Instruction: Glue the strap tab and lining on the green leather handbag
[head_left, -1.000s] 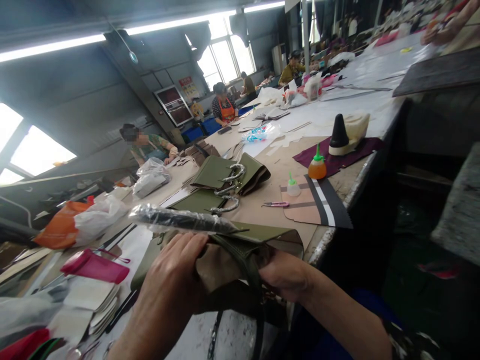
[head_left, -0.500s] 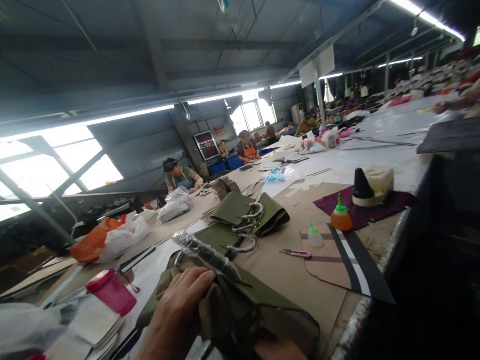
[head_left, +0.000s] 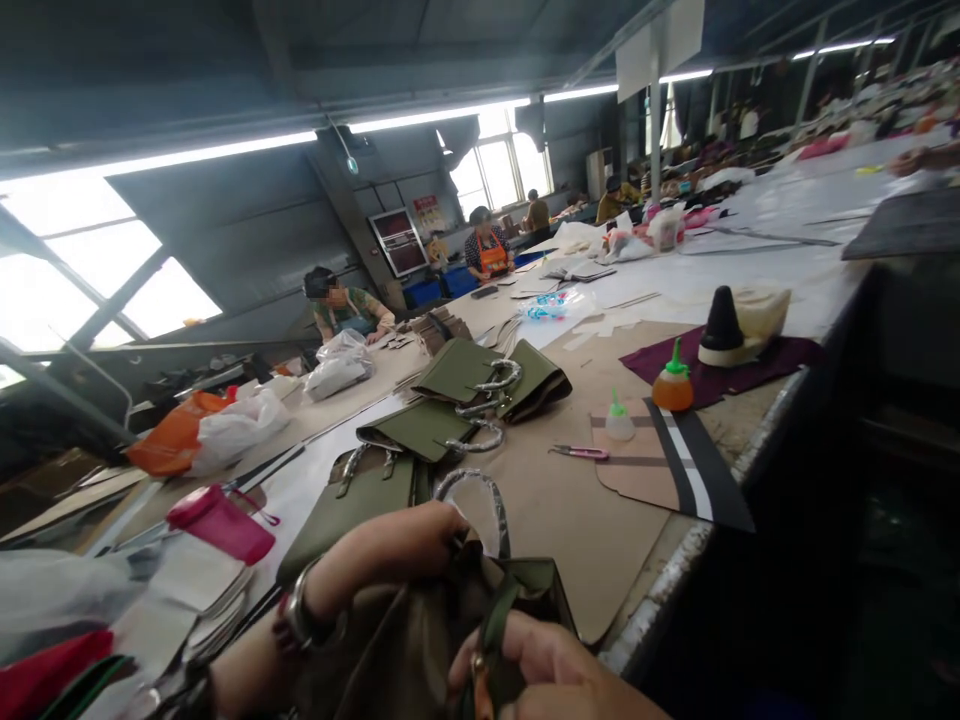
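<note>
An olive green handbag [head_left: 420, 640] lies open at the near table edge, its plastic-wrapped handle [head_left: 480, 500] arching above it. My left hand [head_left: 397, 545] reaches over the bag's rim with its fingers curled down into the opening; what they grip is hidden. My right hand [head_left: 540, 665] is closed on the bag's green strap [head_left: 491, 635] near a small metal fitting. Another olive bag [head_left: 352, 505] lies flat just beyond my left wrist.
More olive bags [head_left: 480, 375] with wrapped handles lie farther up the long table [head_left: 570, 520]. An orange glue bottle [head_left: 673, 385], a small white bottle [head_left: 619, 420], pink snips [head_left: 577, 452], a black cone [head_left: 721, 322] and a pink pouch [head_left: 221, 523] are around. Several other people work at the far end.
The bag turned so its handle now arches upright. My left hand moved from on top of the bag into its opening. My right hand came back into view, gripping the strap.
</note>
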